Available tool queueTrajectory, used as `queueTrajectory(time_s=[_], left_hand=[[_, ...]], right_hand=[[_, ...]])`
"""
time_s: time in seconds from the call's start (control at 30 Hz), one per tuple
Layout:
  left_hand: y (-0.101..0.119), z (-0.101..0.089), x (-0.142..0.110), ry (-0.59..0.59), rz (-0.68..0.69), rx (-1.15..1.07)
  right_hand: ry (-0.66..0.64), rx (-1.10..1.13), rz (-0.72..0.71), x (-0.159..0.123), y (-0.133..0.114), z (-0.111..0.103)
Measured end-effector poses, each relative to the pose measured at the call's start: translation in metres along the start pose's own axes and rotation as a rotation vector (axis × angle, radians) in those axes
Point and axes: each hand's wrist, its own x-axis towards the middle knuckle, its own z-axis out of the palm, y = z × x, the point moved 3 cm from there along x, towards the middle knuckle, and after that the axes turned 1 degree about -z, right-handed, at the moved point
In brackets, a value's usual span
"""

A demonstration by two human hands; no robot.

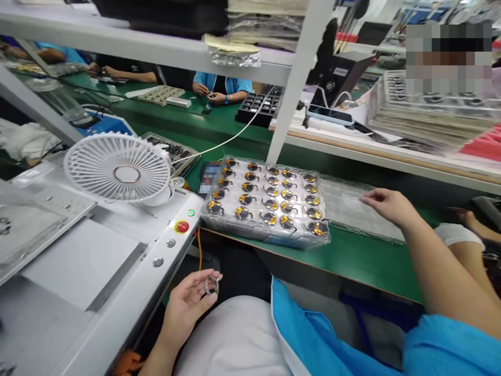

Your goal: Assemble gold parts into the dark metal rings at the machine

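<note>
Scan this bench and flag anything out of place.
The white desk fan sits on the white machine, tilted up beside the red emergency stop button, an odd spot for it; nothing else stands out.

We are on the floor of an electronics assembly workshop, where long green-topped workbenches (pixel 352 266) run beneath white steel shelving (pixel 301 68) and a co-worker in a blue smock (pixel 207 81) sits at the far bench, upper centre of the frame. At centre lies a clear plastic tray (pixel 266 235) of round gold-and-black components; at left stands a white machine housing (pixel 117 250) with a red emergency-stop button (pixel 181 226), while stacked trays (pixel 426 109) crowd the shelf at upper right.
</note>
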Motion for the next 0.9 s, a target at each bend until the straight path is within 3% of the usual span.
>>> queueTrajectory(time_s=[0.1,0.17,0.3,0.4,0.47,0.53,0.6,0.67,0.77,0.9], left_hand=[[0.001,0.003,0.001,-0.033,0.032,-0.036],[0.002,0.003,0.002,-0.085,0.062,-0.047],[-0.002,-0.009,-0.002,-0.191,0.120,-0.073],[-0.008,-0.017,-0.010,-0.175,0.107,-0.125],[-0.007,-0.017,-0.017,-0.165,0.076,-0.184],[0.000,-0.012,-0.023,-0.200,0.049,-0.257],[0.014,-0.006,-0.030,-0.257,0.034,-0.321],[0.029,-0.005,-0.036,-0.287,0.030,-0.374],[0.044,-0.015,-0.045,-0.250,0.062,-0.435],[0.047,-0.036,-0.063,-0.107,0.161,-0.483]], right_hand=[[-0.313,-0.004,-0.147,-0.025,-0.055,0.035],[-0.418,-0.110,-0.202,-0.035,-0.080,0.051],[-0.395,-0.324,-0.096,-0.033,-0.092,0.055],[-0.338,-0.361,-0.084,-0.037,-0.105,0.049],[-0.235,-0.245,-0.285,-0.049,-0.138,0.053],[-0.135,-0.026,-0.686,-0.073,-0.188,0.070],[-0.078,0.177,-1.082,-0.101,-0.241,0.098],[-0.076,0.326,-1.347,-0.126,-0.284,0.132],[-0.090,0.493,-1.540,-0.146,-0.322,0.176],[-0.085,0.574,-1.626,-0.149,-0.331,0.212]])
